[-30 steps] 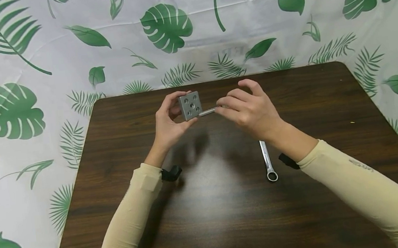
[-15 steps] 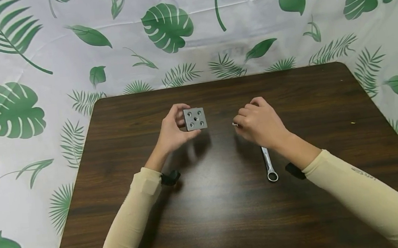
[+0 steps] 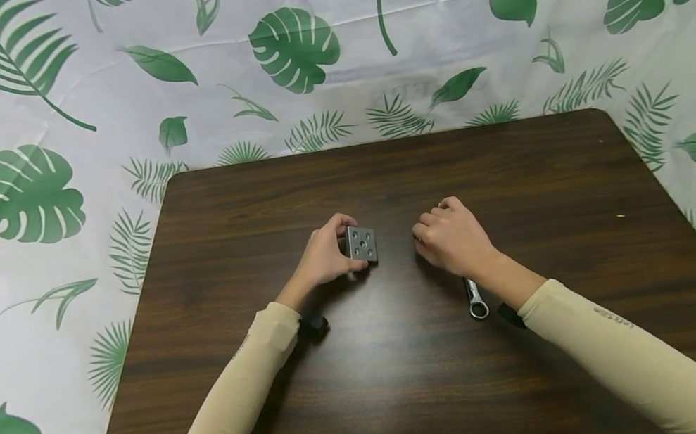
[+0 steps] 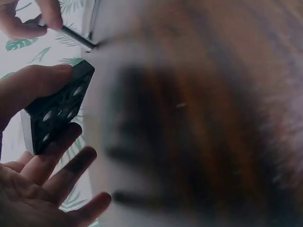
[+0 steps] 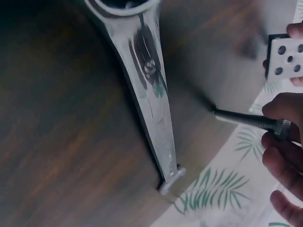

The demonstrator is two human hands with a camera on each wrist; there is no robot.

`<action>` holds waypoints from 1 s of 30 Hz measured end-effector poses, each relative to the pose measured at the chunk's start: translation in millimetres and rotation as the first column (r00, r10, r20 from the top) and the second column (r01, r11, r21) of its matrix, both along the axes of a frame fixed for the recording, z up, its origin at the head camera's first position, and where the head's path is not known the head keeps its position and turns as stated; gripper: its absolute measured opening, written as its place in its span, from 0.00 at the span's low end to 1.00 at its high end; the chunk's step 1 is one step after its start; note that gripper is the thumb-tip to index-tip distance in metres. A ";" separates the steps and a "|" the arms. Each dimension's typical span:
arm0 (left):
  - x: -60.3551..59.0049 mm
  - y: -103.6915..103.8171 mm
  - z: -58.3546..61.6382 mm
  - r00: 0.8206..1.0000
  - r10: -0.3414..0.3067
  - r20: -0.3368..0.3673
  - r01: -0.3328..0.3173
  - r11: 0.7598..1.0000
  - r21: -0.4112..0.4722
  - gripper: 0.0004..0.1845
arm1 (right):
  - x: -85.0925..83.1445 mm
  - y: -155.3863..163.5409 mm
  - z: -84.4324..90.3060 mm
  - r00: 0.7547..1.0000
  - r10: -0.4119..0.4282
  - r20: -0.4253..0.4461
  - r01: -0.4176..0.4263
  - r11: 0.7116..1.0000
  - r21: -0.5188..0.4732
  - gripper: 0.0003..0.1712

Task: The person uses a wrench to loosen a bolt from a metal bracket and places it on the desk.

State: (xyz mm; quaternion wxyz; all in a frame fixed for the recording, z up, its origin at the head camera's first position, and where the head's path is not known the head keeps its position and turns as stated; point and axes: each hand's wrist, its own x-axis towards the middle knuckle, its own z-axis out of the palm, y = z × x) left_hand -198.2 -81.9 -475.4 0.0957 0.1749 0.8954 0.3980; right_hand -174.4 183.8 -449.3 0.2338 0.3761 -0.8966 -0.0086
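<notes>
My left hand [image 3: 334, 250] pinches a small grey metal block [image 3: 361, 244] with several holes between thumb and fingers, low over the dark wooden table [image 3: 403, 381]. In the left wrist view the block [image 4: 57, 111] looks dark and sits edge-on in the fingers. My right hand [image 3: 436, 236] is curled a short way to the right of the block. It holds a thin threaded bolt [image 5: 246, 119] by its head end, tip pointing at the table. The bolt [image 4: 78, 39] also shows at the top of the left wrist view.
A silver ring wrench [image 3: 474, 299] lies on the table under my right wrist, and in the right wrist view the wrench [image 5: 147, 71] runs long. Leaf-print cloth [image 3: 27, 194] surrounds the table and hangs behind it.
Both hands have come down and nearer to me, close to the tabletop. The bolt, which was at the block's side a second ago, now sits apart from it in my right hand.
</notes>
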 end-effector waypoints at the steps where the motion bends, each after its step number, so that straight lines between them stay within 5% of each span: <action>1: 0.8 -0.3 -1.5 1.000 0.003 0.005 -0.003 1.000 -0.019 0.36 | 1.0 -0.9 -0.9 1.000 -0.011 0.015 0.011 1.000 0.005 0.12; 9: 2.6 0.1 -1.9 0.998 0.008 -0.064 -0.019 0.984 -0.176 0.37 | 11.9 -7.7 -11.2 0.966 -0.144 0.215 0.133 0.989 0.066 0.14; 16: 5.5 3.9 -7.6 0.986 -0.001 -0.169 -0.054 0.945 -0.322 0.37 | 15.2 -6.5 -22.0 0.929 -0.185 0.319 0.177 0.983 0.054 0.17; 30: 7.2 -0.4 -5.0 0.995 -0.037 -0.090 0.006 0.947 -0.320 0.41 | 12.8 -3.5 -16.9 0.893 -0.216 0.394 0.220 0.975 0.036 0.21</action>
